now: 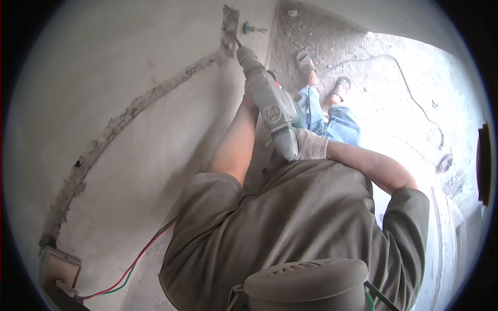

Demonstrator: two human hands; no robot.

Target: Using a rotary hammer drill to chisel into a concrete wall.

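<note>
A dusty grey rotary hammer [270, 101] points up and away, held in both hands against the wall. Its thin bit [238, 43] meets the lower part of a short, rough upright slot [230, 26] cut in the plaster. My right hand [311, 145], in a pale knitted glove, is closed round the rear handle. At the front, my left hand [250, 98] grips the tool from its left side; the tool's body hides most of its fingers, and a bit of orange-red shows there.
A chased groove [140, 103] curves down the wall to a socket box [61, 262] with a plug. Red and green wires [140, 256] run from it. A metal pipe fitting [254, 28] sticks out beside the slot. Rubble [306, 33] and a dark cable [410, 88] lie on the floor.
</note>
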